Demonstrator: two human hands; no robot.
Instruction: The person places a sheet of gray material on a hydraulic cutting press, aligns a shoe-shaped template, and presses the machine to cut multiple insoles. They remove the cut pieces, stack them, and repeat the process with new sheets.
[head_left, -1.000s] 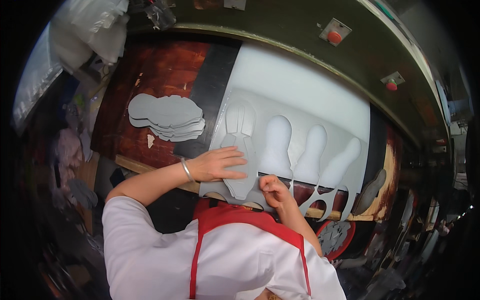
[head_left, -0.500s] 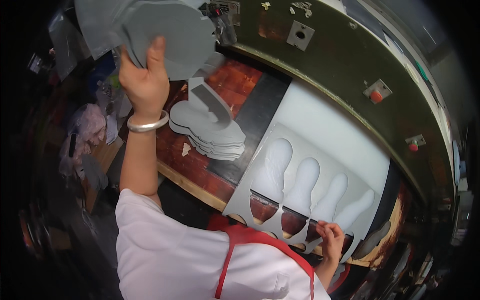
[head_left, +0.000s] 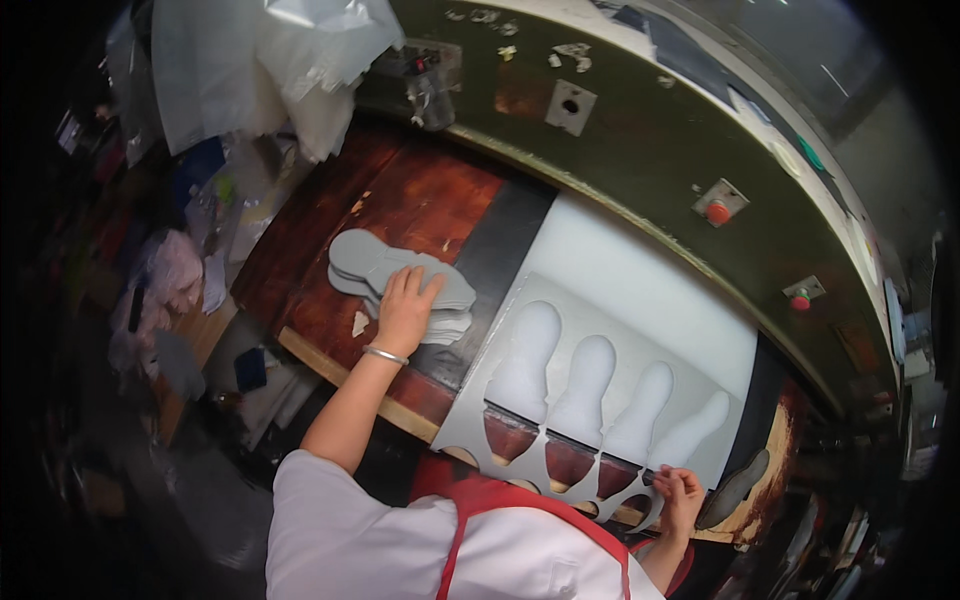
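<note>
My left hand (head_left: 405, 312) lies on top of a stack of grey sole-shaped pieces (head_left: 360, 255), fingers spread over the upper ones. The stack rests on the reddish-brown wooden table to the left. In front of me a pale grey sheet (head_left: 508, 296) with several sole-shaped cutouts covers part of a white board (head_left: 640, 275); its near part overhangs dark wood. By the sheet's near right edge, my right hand (head_left: 680, 497) has its thumb and fingers pinched together. Whatever lies between those fingertips is too small to make out.
A green machine beam (head_left: 640, 155) with red buttons (head_left: 717, 212) crosses behind the board. Clear plastic bags (head_left: 215, 80) hang at the far left. Right of the sheet lies a dark grey sole-shaped piece (head_left: 738, 488). A small scrap (head_left: 360, 323) sits beside the stack.
My left hand has come down from the upper left, where it held large grey pieces, onto the stack. The stack now looks tidier. My right hand has stayed near the sheet's edge.
</note>
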